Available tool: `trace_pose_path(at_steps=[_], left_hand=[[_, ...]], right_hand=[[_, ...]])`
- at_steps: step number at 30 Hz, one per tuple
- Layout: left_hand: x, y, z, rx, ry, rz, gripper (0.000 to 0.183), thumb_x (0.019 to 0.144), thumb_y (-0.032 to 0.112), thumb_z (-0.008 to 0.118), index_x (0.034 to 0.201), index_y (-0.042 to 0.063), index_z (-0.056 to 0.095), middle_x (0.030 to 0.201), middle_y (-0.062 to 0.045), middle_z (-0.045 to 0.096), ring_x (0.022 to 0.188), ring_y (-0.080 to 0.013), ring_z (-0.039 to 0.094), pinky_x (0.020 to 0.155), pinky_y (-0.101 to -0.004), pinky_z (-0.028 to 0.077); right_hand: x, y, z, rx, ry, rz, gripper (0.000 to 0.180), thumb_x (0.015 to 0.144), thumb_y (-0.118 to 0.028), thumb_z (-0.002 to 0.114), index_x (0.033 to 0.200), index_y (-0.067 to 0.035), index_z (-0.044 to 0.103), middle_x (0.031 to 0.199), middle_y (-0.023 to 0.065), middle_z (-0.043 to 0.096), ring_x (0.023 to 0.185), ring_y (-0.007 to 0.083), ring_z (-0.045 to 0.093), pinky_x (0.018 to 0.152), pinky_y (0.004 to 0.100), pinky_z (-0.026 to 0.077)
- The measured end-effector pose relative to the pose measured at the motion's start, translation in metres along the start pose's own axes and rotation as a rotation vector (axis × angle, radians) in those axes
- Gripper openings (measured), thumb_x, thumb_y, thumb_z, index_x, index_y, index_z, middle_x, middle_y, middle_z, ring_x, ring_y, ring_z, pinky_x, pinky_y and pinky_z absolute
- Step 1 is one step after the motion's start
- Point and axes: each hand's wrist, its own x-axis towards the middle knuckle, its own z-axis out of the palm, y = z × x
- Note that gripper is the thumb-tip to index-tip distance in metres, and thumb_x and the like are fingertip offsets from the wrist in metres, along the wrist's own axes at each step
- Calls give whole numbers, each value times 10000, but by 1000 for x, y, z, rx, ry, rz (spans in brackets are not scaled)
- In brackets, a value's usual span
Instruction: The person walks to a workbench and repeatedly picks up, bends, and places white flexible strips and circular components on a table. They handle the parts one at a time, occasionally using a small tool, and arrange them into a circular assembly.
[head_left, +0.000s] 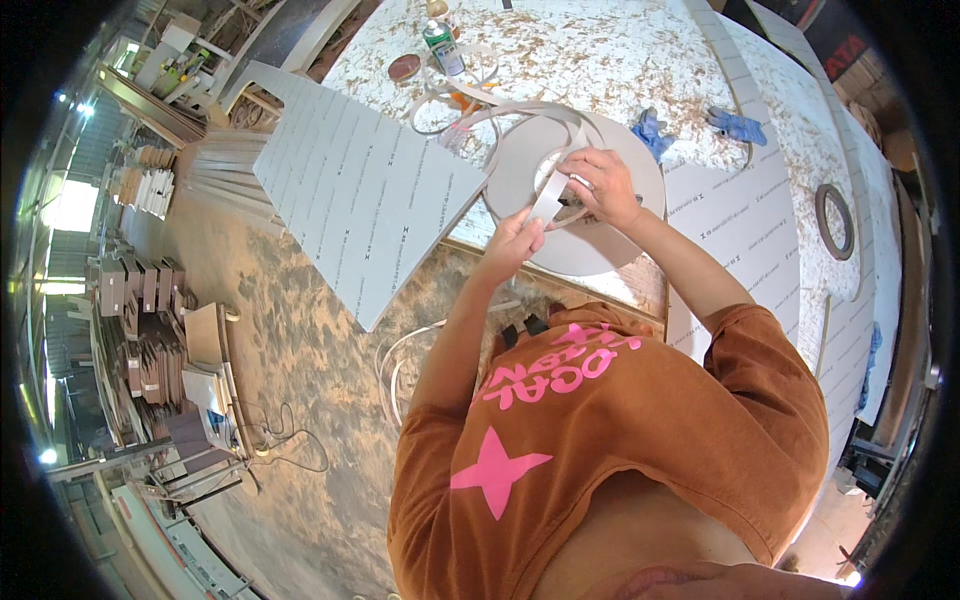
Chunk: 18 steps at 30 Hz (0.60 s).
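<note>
A pale strip of edge banding (549, 198) is stretched slantwise between my two hands. My left hand (514, 244) grips its lower end, thumb on top. Higher up and to the right, my right hand (604, 184) pinches the strip's other part between thumb and fingers. Beneath both hands a large grey coil of edge banding (615, 244) lies flat on the worktable. Loose loops of the banding (540, 107) curl away beyond the coil. My hands partly cover the coil's centre hole, so what lies inside it is hard to make out.
A grey film-covered panel (367, 180) juts past the table's left edge; another panel (735, 232) lies right. Farther back are a green-and-white can (444, 49), a round reddish lid (405, 67) and blue gloves (652, 135). A dark ring (834, 222) lies far right. Cables (300, 442) trail across the floor.
</note>
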Motion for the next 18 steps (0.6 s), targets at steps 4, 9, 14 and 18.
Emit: trace_pose_path(at_steps=[4,9,14,18], left_hand=[[4,1,6,-31,-34,21,237,971,202,450,1041,19,583,630,65,412,545,-23,349,493,-187,290],[11,9,15,29,-50,95,219,976,225,447,999,49,574,638,48,446,527,-31,362,471,-182,289],[10,19,12,67,-40,42,246,972,237,454,1019,29,578,645,46,451,562,-36,399,502,-195,325],[12,16,11,96,-59,-10,236,974,254,460,991,58,590,650,61,440,527,-33,359,473,-186,290]], right_hand=[[-8,-11,1,26,27,20,217,722,-108,678,939,-126,681,851,21,635,799,218,600,758,361,434],[-15,-25,3,90,76,-109,119,693,-79,645,806,-75,609,803,46,625,778,232,598,768,374,413],[1,-14,-11,15,226,-63,196,680,-84,642,869,-101,594,938,46,636,891,251,594,829,400,408],[15,-5,-33,12,-39,-116,180,655,-107,655,813,-103,567,832,34,602,815,250,580,776,403,425]])
